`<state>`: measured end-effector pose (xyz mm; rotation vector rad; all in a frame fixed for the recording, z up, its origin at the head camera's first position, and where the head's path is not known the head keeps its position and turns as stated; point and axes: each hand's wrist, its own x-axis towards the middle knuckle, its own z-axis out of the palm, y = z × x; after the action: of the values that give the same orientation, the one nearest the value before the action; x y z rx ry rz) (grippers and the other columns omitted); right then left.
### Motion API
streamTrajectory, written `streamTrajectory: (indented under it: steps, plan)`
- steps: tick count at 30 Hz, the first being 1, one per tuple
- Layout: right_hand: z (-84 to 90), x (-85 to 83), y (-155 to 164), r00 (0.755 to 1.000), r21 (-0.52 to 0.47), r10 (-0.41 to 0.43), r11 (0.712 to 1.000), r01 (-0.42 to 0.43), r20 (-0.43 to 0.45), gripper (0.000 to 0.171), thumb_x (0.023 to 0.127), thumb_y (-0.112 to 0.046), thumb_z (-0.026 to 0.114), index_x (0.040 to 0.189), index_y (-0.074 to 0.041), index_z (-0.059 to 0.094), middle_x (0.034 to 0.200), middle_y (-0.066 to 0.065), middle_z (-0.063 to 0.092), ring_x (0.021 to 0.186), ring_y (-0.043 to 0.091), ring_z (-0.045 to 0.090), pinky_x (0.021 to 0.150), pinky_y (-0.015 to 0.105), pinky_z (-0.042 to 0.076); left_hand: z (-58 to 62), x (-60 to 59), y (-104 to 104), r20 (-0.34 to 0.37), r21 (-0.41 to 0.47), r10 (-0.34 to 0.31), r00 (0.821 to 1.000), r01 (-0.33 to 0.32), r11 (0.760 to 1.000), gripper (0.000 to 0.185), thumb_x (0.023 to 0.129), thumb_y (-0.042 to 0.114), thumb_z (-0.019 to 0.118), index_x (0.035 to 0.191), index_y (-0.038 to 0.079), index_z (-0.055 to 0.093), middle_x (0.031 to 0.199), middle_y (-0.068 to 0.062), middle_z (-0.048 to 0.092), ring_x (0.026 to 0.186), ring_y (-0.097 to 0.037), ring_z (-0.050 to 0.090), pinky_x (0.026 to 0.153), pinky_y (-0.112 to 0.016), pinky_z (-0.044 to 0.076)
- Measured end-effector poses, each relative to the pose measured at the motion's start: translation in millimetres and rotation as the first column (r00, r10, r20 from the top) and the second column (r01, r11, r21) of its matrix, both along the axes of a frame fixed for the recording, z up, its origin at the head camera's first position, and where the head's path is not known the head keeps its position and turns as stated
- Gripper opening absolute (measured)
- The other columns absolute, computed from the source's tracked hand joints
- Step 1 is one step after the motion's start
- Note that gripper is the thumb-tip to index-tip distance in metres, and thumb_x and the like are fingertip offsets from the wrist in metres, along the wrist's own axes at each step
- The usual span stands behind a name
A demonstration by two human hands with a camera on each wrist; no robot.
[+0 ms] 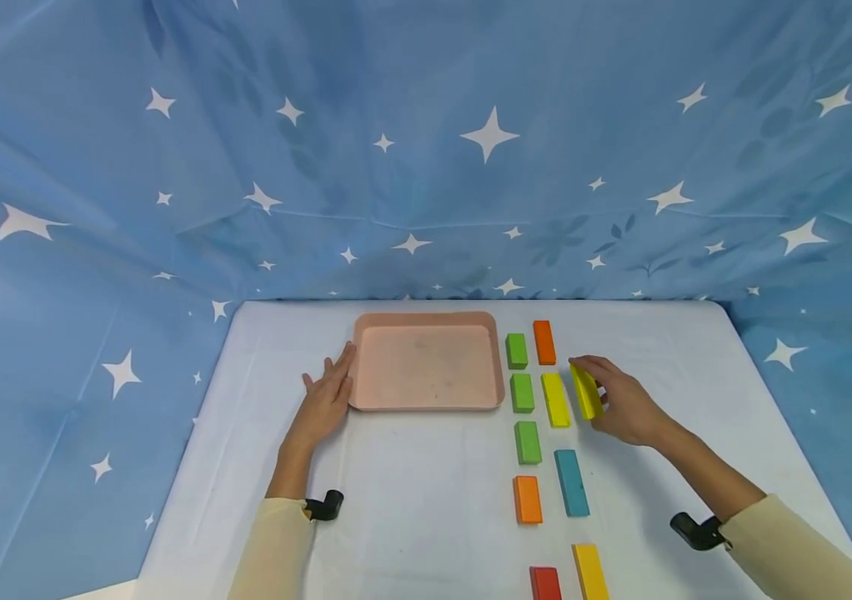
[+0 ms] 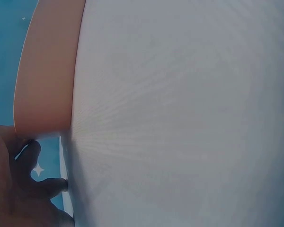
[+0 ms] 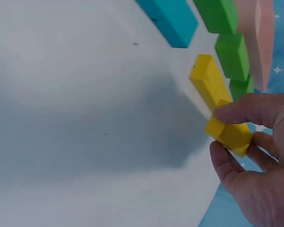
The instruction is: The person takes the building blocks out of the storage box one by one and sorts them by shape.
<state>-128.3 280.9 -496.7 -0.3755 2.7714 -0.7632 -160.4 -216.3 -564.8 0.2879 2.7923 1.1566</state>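
Note:
My right hand point(image 1: 630, 406) pinches a yellow block point(image 1: 585, 392) between thumb and fingers, just right of a second yellow block point(image 1: 556, 400) lying on the table. In the right wrist view the thumb lies over the held block point(image 3: 232, 135) and fingertips press it from the other side. A shallow pink tray point(image 1: 426, 404) sits toward the back of the table. At its left edge my left hand point(image 1: 323, 406) rests with fingers spread, the fingertips touching the rim. The left wrist view has the tray's side wall point(image 2: 47, 71) beside that hand point(image 2: 14, 184).
Green blocks point(image 1: 522, 393) line up right of the tray, with an orange block point(image 1: 527, 500) and a red block point(image 1: 545, 583) nearer me. Beside them lie an orange-red block point(image 1: 543, 342), a blue block point(image 1: 572, 483) and a yellow-orange block point(image 1: 590, 572). A starry blue curtain point(image 1: 426, 183) hangs behind.

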Motion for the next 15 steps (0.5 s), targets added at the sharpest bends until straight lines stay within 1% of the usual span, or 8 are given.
streamTrajectory:
  steps: [7, 10, 15]
  plan:
    - [-14.6, 22.1, 12.9, 1.000, 0.011, 0.011, 1.000, -0.012, 0.024, 0.085, 0.069, 0.011, 0.080, 0.148, 0.003, 0.051, 0.150, 0.026, 0.048, 0.119, 0.042, 0.058, 0.089, 0.053, 0.062, -0.8, -1.2, -0.7, 0.004, -0.001, -0.005, 1.000, 0.005, 1.000, 0.057, 0.113, 0.020, 0.041, 0.168, 0.022, 0.023, 0.173, 0.001, 0.023, 0.155, -0.051, 0.021, 0.116, -0.082, -0.008]
    - [-17.9, 29.8, 14.4, 1.000, 0.015, 0.012, 1.000, -0.013, 0.022, 0.084, 0.069, 0.010, 0.082, 0.147, 0.003, 0.052, 0.148, 0.026, 0.049, 0.119, 0.042, 0.057, 0.090, 0.053, 0.061, -1.3, -1.7, -0.9, 0.000, 0.002, -0.003, 1.000, 0.003, 1.000, 0.057, 0.113, 0.020, 0.041, 0.168, 0.022, 0.023, 0.173, 0.001, 0.023, 0.155, -0.051, 0.022, 0.116, -0.082, -0.008]
    - [-20.8, 38.1, 15.8, 1.000, 0.054, 0.017, 0.998, -0.017, 0.017, 0.082, 0.069, 0.009, 0.082, 0.146, 0.001, 0.055, 0.148, 0.026, 0.049, 0.117, 0.040, 0.058, 0.088, 0.051, 0.062, -1.5, -1.2, -0.6, 0.004, 0.007, 0.001, 1.000, -0.001, 1.000, 0.057, 0.114, 0.021, 0.040, 0.168, 0.023, 0.023, 0.173, 0.001, 0.023, 0.155, -0.051, 0.020, 0.117, -0.081, -0.008]
